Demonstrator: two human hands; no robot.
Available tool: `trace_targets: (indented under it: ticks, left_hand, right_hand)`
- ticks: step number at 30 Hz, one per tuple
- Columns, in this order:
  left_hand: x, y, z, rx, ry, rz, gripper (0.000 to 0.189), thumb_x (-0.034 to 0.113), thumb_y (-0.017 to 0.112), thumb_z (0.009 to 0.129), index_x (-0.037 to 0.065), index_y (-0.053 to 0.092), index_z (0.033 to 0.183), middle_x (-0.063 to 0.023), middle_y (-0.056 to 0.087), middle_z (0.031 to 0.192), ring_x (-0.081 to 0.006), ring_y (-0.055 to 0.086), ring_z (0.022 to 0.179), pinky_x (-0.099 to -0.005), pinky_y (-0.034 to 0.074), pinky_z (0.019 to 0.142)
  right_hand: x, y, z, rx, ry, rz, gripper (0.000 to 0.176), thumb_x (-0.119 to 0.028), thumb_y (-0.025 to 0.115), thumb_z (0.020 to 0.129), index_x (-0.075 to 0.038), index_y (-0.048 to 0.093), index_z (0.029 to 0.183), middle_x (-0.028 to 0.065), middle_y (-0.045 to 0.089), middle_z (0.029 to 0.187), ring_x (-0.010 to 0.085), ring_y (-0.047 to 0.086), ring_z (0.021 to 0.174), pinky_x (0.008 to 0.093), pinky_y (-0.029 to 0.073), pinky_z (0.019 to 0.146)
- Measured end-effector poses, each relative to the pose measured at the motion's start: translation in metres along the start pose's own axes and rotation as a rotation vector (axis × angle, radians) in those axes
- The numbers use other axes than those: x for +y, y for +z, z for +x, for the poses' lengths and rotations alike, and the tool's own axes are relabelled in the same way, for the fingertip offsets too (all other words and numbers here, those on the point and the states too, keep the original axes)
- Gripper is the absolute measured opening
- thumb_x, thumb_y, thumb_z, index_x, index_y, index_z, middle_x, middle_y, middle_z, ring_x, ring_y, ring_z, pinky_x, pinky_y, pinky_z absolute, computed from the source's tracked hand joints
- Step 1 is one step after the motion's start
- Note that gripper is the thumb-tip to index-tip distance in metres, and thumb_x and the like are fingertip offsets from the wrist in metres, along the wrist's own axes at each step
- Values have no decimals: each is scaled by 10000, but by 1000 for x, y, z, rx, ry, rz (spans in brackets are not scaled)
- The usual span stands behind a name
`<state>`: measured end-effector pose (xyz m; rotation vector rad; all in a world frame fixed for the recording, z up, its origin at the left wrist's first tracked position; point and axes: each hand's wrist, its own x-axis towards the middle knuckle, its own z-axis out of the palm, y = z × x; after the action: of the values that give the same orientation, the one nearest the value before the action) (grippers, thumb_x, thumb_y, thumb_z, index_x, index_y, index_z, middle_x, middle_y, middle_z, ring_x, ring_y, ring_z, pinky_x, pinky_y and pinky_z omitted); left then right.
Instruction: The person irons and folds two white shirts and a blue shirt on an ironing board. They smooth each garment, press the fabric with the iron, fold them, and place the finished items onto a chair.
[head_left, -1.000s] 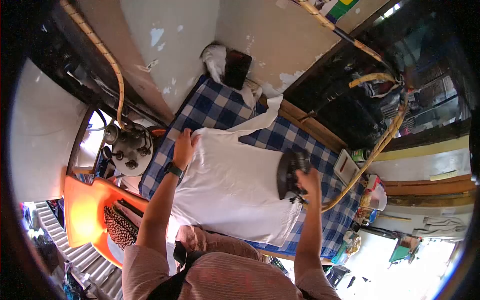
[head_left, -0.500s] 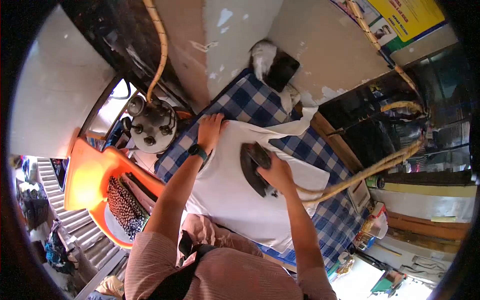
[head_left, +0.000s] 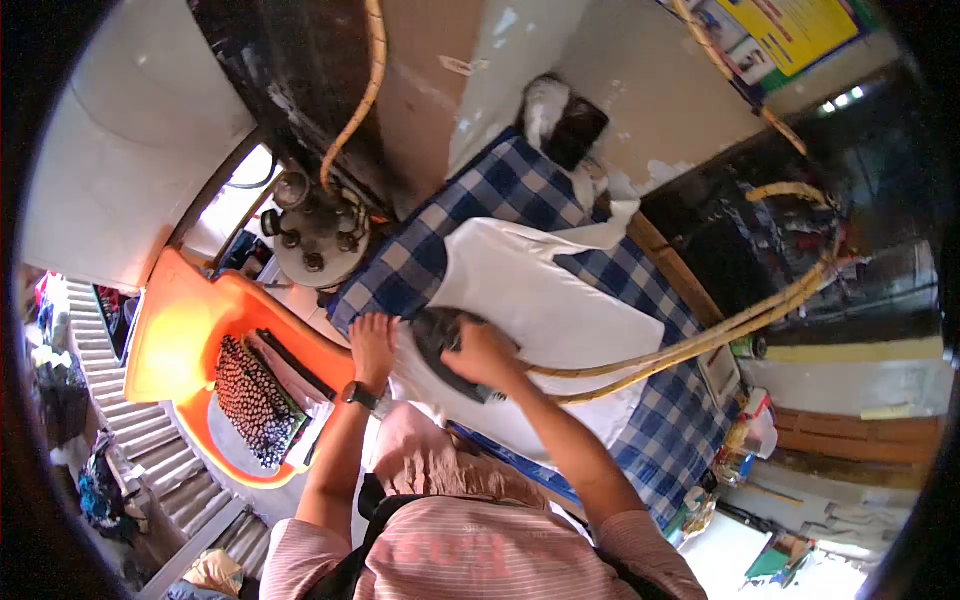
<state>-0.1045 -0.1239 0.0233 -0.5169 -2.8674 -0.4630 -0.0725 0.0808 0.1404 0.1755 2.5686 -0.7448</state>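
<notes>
Blue-and-white checked cloth, spread diagonally over the work surface. White garment lying on top of it, body flattened out, one sleeve stretched toward the upper right, near end by the person's lap. Orange chair to the left, with folded fabrics in the seat, one dark with light spots. Pair of yellowish hoses, running from beside the iron over the garment toward the upper right. Round metal vessel with knobs and fittings, beyond the chair, left of the checked cloth. Dark iron on the garment's left part, nose toward the upper left. Right hand closed around the top of the iron, fingers clamped on it. Left hand just beside the iron, at the garment's left edge, palm down, fingers extended and close together; cannot tell if pinching any fabric. Dark watch on the left wrist.
</notes>
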Motion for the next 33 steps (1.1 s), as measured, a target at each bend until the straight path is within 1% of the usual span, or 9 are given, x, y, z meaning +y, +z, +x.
trace_targets:
  ticks: [12, 18, 22, 23, 25, 26, 27, 29, 33]
  left_hand:
    - [-18, 64, -67, 520, -646, -520, 498, 366, 512, 969, -27, 376, 1242, -212, 418, 1202, -319, 427, 1078, -445, 331, 986]
    - [8, 77, -133, 120, -1120, -1514, 740, 754, 262, 879, 116, 483, 1182, 76, 473, 806, -59, 416, 691, -250, 357, 613]
    - [13, 53, -193, -313, -851, -1504, 560, 529, 438, 935, 44, 538, 1195, -13, 551, 963, -103, 496, 804, -252, 403, 713]
    - [13, 46, -210, -414, -738, -1375, 477, 368, 521, 964, -26, 537, 1232, -95, 618, 1120, -145, 566, 952, -282, 451, 852]
    - [18, 17, -224, -693, -573, -1076, 332, 267, 655, 893, -20, 649, 1061, -35, 670, 934, -104, 594, 814, -262, 484, 719]
    - [21, 17, -239, -566, -535, -1268, 256, 210, 727, 831, -12, 691, 953, 6, 675, 812, -95, 602, 718, -269, 491, 639]
    - [48, -60, -208, -839, -456, -673, 316, 306, 742, 811, 13, 707, 925, -31, 697, 792, -113, 629, 730, -289, 499, 660]
    - [7, -31, -232, -918, -167, -370, 400, 411, 749, 780, 35, 718, 915, -93, 709, 787, -148, 656, 741, -302, 504, 672]
    - [23, -128, -172, -1033, -249, -564, 380, 377, 757, 784, 28, 716, 929, -75, 712, 804, -110, 643, 768, -266, 486, 710]
  right_hand:
    - [139, -24, -136, 523, 502, 173, 437, -317, 648, 738, 37, 628, 993, 281, 655, 917, 421, 647, 886, 482, 513, 822]
    - [288, -34, -240, 705, 817, 571, 212, -196, 641, 762, -11, 603, 664, 76, 575, 525, 177, 577, 414, 322, 480, 410]
    - [413, -14, -286, 769, 801, 590, 233, -209, 663, 775, 10, 603, 829, 99, 577, 531, 211, 549, 388, 351, 432, 354]
    - [428, -6, -292, 890, 803, 126, 347, -257, 693, 777, 16, 599, 968, 143, 617, 677, 278, 633, 621, 417, 509, 548]
    - [309, -31, -307, 968, 663, -754, 695, -439, 722, 746, 33, 512, 1211, 208, 544, 1125, 334, 509, 1101, 466, 393, 946]
    - [288, -17, -302, 775, 471, -588, 667, -455, 717, 744, -5, 535, 1203, 175, 538, 1087, 338, 493, 1086, 469, 381, 942]
    - [272, 4, -302, 583, 285, -423, 641, -471, 711, 743, -43, 558, 1194, 141, 533, 1048, 343, 477, 1070, 473, 369, 938]
    - [243, 62, -308, 405, -174, -297, 520, -442, 709, 749, -133, 608, 1155, 95, 522, 1107, 319, 466, 1057, 469, 372, 903]
    - [249, 130, -304, 458, -181, -145, 300, -367, 719, 738, -171, 693, 964, 85, 525, 1141, 316, 452, 1083, 464, 362, 923]
